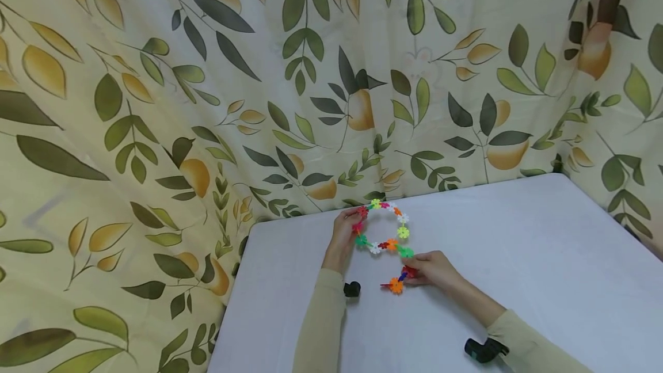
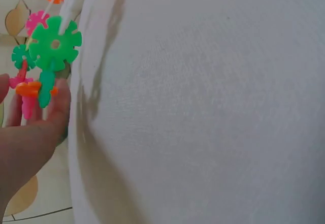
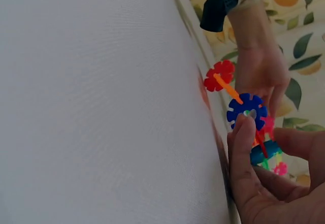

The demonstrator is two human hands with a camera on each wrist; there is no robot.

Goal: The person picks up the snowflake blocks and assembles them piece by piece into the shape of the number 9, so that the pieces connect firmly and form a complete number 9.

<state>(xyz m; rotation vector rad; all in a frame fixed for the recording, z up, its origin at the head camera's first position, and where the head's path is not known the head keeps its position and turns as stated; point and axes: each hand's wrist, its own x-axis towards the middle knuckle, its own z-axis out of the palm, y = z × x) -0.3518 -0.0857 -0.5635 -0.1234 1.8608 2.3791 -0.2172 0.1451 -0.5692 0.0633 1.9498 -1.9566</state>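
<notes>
Pinching flower-disc ring point(image 1: 385, 226) at its left, left hand point(image 1: 344, 235), right hand point(image 1: 432, 269) gripping its tail.

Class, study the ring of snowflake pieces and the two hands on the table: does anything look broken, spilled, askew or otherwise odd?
Nothing looks broken or spilled. One oddity: the ring of snowflake pieces is not a plain loop, since a short tail trails from its lower right. The right hand pinches that tail; the left hand holds the ring's left side on the white table.

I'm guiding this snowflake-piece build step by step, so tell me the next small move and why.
Probably press the short tail pinched by the right hand up into the ring, which the left hand grips at its left side; the tail seems to trail from the ring's lower right.
</notes>
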